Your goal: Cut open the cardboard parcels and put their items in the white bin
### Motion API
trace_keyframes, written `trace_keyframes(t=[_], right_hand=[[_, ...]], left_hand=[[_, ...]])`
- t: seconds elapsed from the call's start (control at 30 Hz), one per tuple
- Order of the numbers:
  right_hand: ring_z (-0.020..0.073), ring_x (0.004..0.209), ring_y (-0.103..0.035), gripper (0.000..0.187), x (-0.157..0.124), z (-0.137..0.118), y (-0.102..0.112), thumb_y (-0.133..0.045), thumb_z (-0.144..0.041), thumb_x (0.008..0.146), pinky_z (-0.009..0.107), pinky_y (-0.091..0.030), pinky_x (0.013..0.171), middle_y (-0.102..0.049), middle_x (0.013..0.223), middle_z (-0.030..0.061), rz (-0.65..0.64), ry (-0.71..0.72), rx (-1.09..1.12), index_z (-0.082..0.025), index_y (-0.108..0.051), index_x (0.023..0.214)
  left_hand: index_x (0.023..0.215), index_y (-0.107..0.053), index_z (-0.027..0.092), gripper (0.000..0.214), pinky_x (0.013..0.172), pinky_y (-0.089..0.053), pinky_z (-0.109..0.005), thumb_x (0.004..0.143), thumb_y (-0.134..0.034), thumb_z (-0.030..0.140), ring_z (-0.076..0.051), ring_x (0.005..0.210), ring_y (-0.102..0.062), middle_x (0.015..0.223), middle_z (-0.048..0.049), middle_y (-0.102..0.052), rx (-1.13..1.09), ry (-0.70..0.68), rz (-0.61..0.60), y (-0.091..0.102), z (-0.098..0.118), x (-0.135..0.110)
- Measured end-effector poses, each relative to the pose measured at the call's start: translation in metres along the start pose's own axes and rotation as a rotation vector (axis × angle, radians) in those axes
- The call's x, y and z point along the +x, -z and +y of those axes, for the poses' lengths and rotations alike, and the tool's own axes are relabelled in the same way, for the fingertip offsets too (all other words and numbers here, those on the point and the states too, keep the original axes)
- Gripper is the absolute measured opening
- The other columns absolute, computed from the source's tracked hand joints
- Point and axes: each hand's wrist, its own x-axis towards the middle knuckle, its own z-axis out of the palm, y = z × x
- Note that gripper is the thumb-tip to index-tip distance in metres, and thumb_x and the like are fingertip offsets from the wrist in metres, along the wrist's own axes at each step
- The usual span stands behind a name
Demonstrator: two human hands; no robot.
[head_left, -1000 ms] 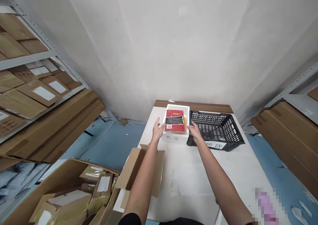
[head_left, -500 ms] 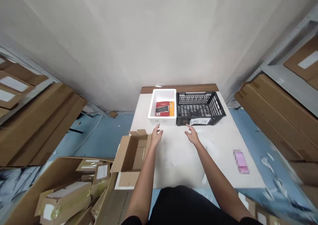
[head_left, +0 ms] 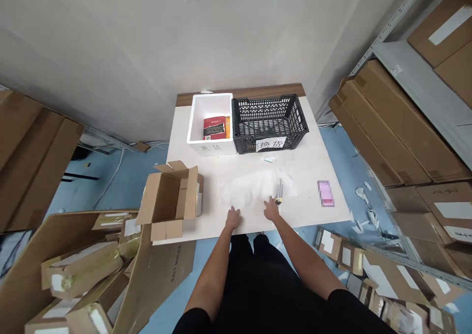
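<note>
My left hand (head_left: 233, 218) rests open near the front edge of the white table (head_left: 313, 211), holding nothing. My right hand (head_left: 272, 208) lies open beside it, its fingertips just short of a small utility knife (head_left: 279, 192). At the back of the table stands a white foam box (head_left: 199, 112) with a red book (head_left: 214, 127) lying inside. A black plastic crate (head_left: 271, 122) with a white label sits right of it. An open, empty cardboard box (head_left: 171, 198) overhangs the table's left edge.
A large cardboard carton (head_left: 73, 275) full of wrapped parcels stands on the blue floor at lower left. Shelves with brown cartons (head_left: 398, 122) line the right side; flat parcels (head_left: 368, 265) litter the floor there. A pink blurred object (head_left: 325, 193) lies on the table's right part.
Both hands have drawn back from the foam box to the table's front edge. The red book now lies down inside the box. The view has pulled back and tilted down.
</note>
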Motion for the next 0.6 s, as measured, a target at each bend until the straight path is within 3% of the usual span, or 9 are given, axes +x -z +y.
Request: trace_keyframes(t=[0.1, 0.2, 0.33, 0.4, 0.5, 0.6], right_hand=[[0.0353, 0.158, -0.02, 0.064, -0.004, -0.002, -0.008, -0.065, -0.024, 0.084, 0.049, -0.027, 0.123, -0.028, 0.171, 0.0145, 0.003, 0.03, 0.146, -0.018, -0.058, 0.147], [0.0321, 0.153, -0.036, 0.063, -0.002, -0.01, -0.007, -0.062, -0.027, 0.083, 0.043, -0.029, 0.124, -0.046, 0.161, 0.0173, 0.01, 0.043, 0.219, -0.013, -0.06, 0.145], [0.0282, 0.147, -0.045, 0.067, -0.003, -0.019, -0.003, -0.055, -0.03, 0.084, 0.041, -0.031, 0.125, -0.055, 0.154, 0.0127, 0.079, 0.043, 0.246, -0.017, -0.057, 0.149], [0.0279, 0.148, -0.044, 0.068, -0.008, -0.02, -0.002, -0.052, -0.033, 0.085, 0.041, -0.031, 0.125, -0.052, 0.156, 0.0138, 0.164, 0.016, 0.286, -0.015, -0.054, 0.151], [0.0286, 0.146, -0.047, 0.071, -0.017, -0.025, -0.004, -0.048, -0.043, 0.09, 0.043, -0.038, 0.12, -0.05, 0.156, 0.0182, 0.275, -0.081, 0.427, -0.013, -0.047, 0.155], [0.0286, 0.13, -0.062, 0.073, -0.028, -0.05, -0.011, -0.039, -0.057, 0.095, 0.048, -0.051, 0.104, -0.057, 0.148, 0.0195, 0.193, -0.111, 0.664, -0.018, -0.042, 0.157]], left_hand=[[0.125, -0.064, 0.013, 0.061, 0.119, -0.028, -0.058, 0.066, -0.075, 0.026, -0.046, 0.149, -0.036, 0.159, -0.0263, -0.045, -0.051, 0.026, 0.004, -0.012, 0.006, -0.003], [0.133, -0.064, 0.016, 0.065, 0.124, -0.025, -0.054, 0.068, -0.071, 0.02, -0.04, 0.15, -0.039, 0.153, -0.0218, -0.053, -0.126, -0.025, 0.03, -0.018, 0.02, 0.0], [0.14, -0.063, 0.017, 0.064, 0.129, -0.024, -0.052, 0.076, -0.064, 0.019, -0.033, 0.151, -0.039, 0.152, -0.0154, -0.057, -0.224, -0.13, 0.091, -0.01, 0.035, -0.011], [0.141, -0.063, 0.018, 0.059, 0.13, -0.023, -0.051, 0.081, -0.06, 0.02, -0.03, 0.152, -0.038, 0.153, -0.0129, -0.056, -0.296, -0.236, 0.121, 0.005, 0.039, -0.028], [0.142, -0.064, 0.023, 0.052, 0.13, -0.023, -0.048, 0.091, -0.056, 0.025, -0.025, 0.152, -0.039, 0.157, -0.0097, -0.053, -0.431, -0.483, 0.167, 0.043, 0.04, -0.065], [0.142, -0.065, 0.026, 0.046, 0.128, -0.027, -0.046, 0.098, -0.054, 0.035, -0.025, 0.151, -0.042, 0.158, -0.0086, -0.053, -0.52, -0.607, 0.157, 0.09, 0.034, -0.104]])
